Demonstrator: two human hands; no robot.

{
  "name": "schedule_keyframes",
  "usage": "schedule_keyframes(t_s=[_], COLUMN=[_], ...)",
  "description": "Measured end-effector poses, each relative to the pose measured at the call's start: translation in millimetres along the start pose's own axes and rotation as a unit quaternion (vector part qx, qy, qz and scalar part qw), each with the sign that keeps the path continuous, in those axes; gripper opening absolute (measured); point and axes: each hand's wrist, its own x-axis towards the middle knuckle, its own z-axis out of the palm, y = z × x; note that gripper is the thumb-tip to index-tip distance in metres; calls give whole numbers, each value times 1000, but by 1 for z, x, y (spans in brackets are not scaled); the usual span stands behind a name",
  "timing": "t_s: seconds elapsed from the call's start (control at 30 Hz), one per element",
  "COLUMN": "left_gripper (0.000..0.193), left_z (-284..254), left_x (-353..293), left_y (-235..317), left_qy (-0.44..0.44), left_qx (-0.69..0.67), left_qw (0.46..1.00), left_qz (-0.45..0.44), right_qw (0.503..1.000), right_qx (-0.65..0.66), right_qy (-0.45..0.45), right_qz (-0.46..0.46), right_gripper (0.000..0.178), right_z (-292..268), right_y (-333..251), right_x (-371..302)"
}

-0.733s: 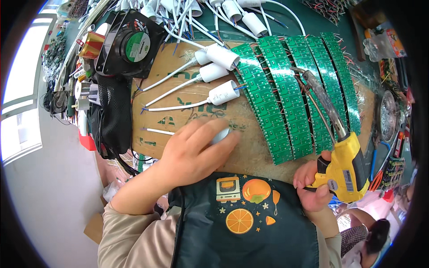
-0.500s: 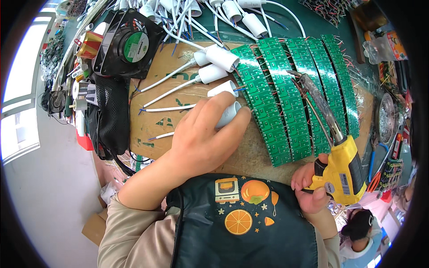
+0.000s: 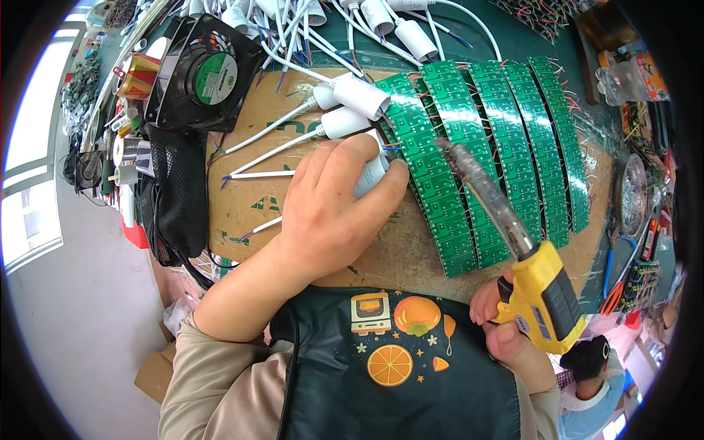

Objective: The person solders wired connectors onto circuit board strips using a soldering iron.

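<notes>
My left hand [image 3: 323, 205] is closed around a white lamp holder [image 3: 372, 174] beside the leftmost green circuit board strip [image 3: 433, 187]. A short blue wire [image 3: 393, 149] sticks out there toward the strip's edge. Two more white lamp holders, one [image 3: 343, 122] just beyond my fingers and another [image 3: 361, 95] farther off, lie with their cables running left. My right hand [image 3: 493, 319] grips a yellow-handled soldering gun [image 3: 544, 297] at the right. Its dark, worn tip hangs over the first strips, pointing far left; whether it touches them I cannot tell.
Several board strips joined by thin red wires cover the right of the brown board [image 3: 257, 150]. A black fan [image 3: 204, 77] stands at the far left, above a black mesh bag [image 3: 176, 191]. More white lamp holders [image 3: 414, 38] are heaped behind. Orange-handled pliers [image 3: 613, 299] lie at right.
The soldering gun has swung left, so its tip is now over the first strips, nearer my left hand. My left hand has shifted only slightly and keeps its hold.
</notes>
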Motion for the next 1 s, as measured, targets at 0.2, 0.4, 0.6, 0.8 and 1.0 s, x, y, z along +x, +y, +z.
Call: schedule_keyframes(t_s=[0.2,0.4,0.6,0.8,1.0], left_gripper=[31,35,30,33,36], left_z=[4,3,8,5,4], left_x=[1,3,1,3,4], left_y=[-3,0,0,2,2], left_qy=[20,22,37,35,33], left_qx=[7,-6,0,-9,-18], left_qw=[1000,1000,999,999,999], left_qz=[7,-15,-17,-24,-29], right_qw=[999,998,996,995,996], right_qx=[-24,-5,-23,-11,-39], right_qy=[-26,-4,-19,-20,-28], right_qz=[25,65,87,95,81], right_gripper=[83,80,67,57,58], right_z=[-8,-4,-12,-8,-10], right_y=[2,0,7,3,6], right_x=[-12,-14,-17,-12,-12])
